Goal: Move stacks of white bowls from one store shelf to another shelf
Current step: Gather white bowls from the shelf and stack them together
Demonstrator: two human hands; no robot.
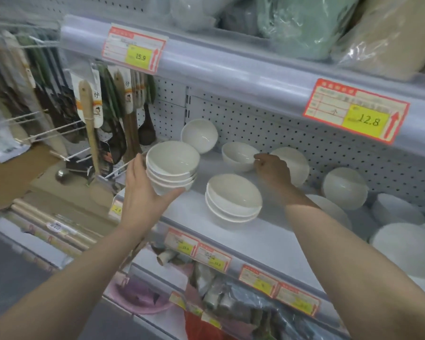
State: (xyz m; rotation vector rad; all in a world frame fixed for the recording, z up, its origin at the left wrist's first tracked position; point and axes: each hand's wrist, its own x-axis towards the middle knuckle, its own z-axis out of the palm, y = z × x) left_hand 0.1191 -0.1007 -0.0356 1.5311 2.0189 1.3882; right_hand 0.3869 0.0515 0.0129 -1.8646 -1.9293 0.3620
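My left hand [142,192] holds a stack of three white bowls [172,166] from below and the side, lifted just above the left end of the white shelf [275,244]. My right hand [271,168] pinches the near rim of a single white bowl [238,155] standing farther back on the shelf. A second stack of three white bowls [233,200] sits on the shelf between my two arms. One bowl [199,134] leans tilted against the pegboard behind.
More white bowls [345,187] and larger white dishes [407,244] fill the shelf to the right. Wooden spoons and ladles [91,123] hang on hooks at the left. An upper shelf edge with price tags [356,110] overhangs. Packaged goods lie on the lower shelf [219,298].
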